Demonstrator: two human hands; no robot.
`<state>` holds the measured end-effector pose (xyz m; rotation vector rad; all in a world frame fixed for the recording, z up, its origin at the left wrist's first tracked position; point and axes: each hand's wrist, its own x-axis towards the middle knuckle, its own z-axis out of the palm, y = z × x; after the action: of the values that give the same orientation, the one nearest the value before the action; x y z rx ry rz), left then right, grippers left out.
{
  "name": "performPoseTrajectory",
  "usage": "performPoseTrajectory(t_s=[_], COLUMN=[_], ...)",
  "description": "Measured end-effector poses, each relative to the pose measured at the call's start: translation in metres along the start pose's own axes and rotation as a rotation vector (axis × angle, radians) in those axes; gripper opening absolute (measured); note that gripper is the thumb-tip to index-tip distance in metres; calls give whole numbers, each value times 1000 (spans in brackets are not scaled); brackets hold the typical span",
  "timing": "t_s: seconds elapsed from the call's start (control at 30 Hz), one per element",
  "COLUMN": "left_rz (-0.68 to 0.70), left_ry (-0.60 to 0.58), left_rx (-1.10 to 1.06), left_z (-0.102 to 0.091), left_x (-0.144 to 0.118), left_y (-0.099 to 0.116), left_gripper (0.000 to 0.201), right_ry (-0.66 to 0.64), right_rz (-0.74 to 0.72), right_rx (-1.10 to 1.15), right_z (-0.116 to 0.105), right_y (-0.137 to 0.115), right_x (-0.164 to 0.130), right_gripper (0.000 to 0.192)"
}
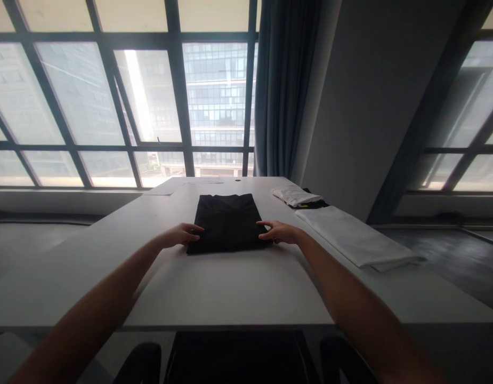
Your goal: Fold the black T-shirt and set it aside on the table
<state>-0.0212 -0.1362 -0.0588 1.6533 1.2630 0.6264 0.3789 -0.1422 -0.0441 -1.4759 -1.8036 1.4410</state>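
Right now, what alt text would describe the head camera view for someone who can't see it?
Two bare hands, left hand and right hand, touch the near corners of a folded black garment on a white table. Folded white cloth lies to the right, beneath large windows.

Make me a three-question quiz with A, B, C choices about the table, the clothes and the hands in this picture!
1. Where does the long white folded cloth lie?
A. right of the black cloth
B. on the floor
C. under the black cloth

2. What colour is the folded cloth between the hands?
A. red
B. black
C. yellow

3. How is that cloth lying?
A. hanging off the table
B. rolled in a ball
C. folded flat on the table

Answers:
1 A, it lies along the right side of the white table.
2 B, it looks plain black.
3 C, it is a flat rectangle, with the left hand and right hand at its near corners.
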Motion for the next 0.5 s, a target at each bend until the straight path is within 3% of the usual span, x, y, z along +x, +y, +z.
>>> performPoseTrajectory(t_s=[0.13,0.3,0.5], left_rz=[14,19,3], left_ry=[-2,-58,-124], left_rx=[-32,23,121], left_z=[0,-1,3], left_x=[-9,-23,-30], left_y=[-9,-1,8], left_gripper=[61,62,60], right_ry=[-15,-85,28], right_rz=[23,69,135], right_rx=[0,-54,-134], right_z=[-7,-11,-8], right_y=[0,3,9], right_x=[-8,-10,-4], right_gripper=[86,83,50])
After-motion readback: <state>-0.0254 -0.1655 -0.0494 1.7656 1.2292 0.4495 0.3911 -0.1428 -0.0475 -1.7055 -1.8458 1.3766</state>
